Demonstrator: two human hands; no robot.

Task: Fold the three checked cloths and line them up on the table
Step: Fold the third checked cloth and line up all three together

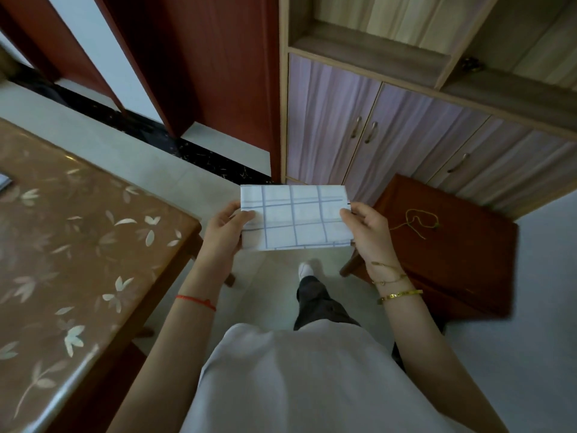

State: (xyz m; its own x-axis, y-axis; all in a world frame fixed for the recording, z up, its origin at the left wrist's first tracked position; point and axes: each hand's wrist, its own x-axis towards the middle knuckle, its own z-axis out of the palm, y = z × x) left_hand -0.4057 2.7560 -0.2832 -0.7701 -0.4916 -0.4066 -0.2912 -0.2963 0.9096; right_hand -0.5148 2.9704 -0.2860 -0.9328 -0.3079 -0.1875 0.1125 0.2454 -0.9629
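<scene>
Wooden cabinet [406,135]: fills the upper right; open shelves above, lilac-grained doors with metal handles below.

Table [78,245]: lower left, under a brown cover printed with pale leaves. A flat grey item [4,181] lies at the frame's left edge, cut off; it cannot be identified.

Red-brown door panels [218,73]: upper centre, standing beside the cabinet.

Red-brown stool [452,260]: on the floor to the right, in front of the cabinet doors.

Person: standing, white top [296,385], dark trouser leg and a pale shoe below the cloth.

Checked cloth [296,217]: one in view, white with blue-grey lines, folded to a flat rectangle. It is held in the air over the floor, between table and stool, touching neither. A small dark tab shows at its right edge; too small to read.

Left grip [223,232]: thumb on top, fingers beneath, pinching the cloth's left edge.

Right grip [368,232]: thumb on top, pinching the cloth's right edge.

Yellow-green string [418,220]: lying loose in a loop on the stool top.

Gold bracelets [399,295]: on the right wrist.

Red thread [195,300]: around the left wrist.
</scene>
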